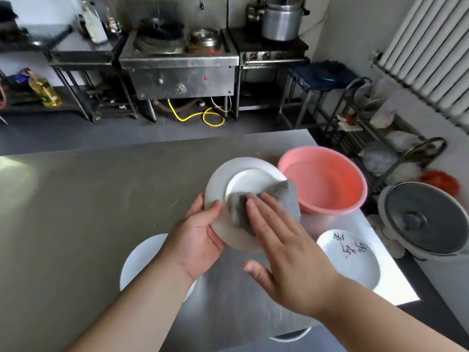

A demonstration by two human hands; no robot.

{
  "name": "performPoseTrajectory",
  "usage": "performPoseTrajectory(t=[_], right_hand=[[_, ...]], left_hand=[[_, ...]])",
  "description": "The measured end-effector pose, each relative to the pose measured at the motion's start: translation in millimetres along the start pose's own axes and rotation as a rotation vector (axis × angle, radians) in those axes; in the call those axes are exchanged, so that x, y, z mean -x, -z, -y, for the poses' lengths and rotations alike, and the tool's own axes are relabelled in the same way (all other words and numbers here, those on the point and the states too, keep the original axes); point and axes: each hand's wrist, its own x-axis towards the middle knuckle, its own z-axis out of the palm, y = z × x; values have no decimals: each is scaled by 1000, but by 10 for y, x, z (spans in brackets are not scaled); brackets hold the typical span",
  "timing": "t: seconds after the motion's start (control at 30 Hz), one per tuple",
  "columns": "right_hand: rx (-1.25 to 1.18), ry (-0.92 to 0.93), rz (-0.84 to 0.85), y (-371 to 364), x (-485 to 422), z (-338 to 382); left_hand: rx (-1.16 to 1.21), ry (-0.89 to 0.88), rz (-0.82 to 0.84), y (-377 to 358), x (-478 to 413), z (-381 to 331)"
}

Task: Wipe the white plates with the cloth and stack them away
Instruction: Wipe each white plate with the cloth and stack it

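Steel table (88, 199) below: left hand (200, 237) grips the breakable plate (248, 179) by its rim; flat right hand (286, 250) presses soft cloth (286, 199).

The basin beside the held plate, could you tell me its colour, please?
Pink basin, head view.

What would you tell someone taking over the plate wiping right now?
Left hand grips the rim of a round white plate, held above the steel table. Right hand presses a grey cloth flat onto it; wiping is under way. A plain white plate lies under the left arm, a white plate with dark writing by the right. A pink plastic basin stands behind. Left: finish this plate, wipe the rest, stack them. Which are already wiped I cannot tell.
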Motion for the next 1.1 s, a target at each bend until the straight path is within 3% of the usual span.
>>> performPoseTrajectory(t=[0.13, 0.27, 0.43, 0.6, 0.7, 0.9, 1.1], right_hand=[[104, 27, 122, 69, -232, 121], [125, 20, 66, 343, -579, -108], [57, -92, -34, 435, -456, -150], [-65, 216, -9, 456, -312, -86], [-38, 273, 15, 744, -574, -254], [-8, 85, -77, 1300, -870, -571], [131, 497, -189, 1628, -993, -417]], left_hand=[[13, -42, 101, -146, 113, -54], [-19, -135, 159, -317, 182, -201], [20, -273, 100, -573, 172, -426], [44, -295, 50, -840, 198, -325], [10, -312, 108, -997, 246, -249], [-131, -365, 241, -1326, 377, -297], [-362, -438, 196, -1652, 417, -207]])
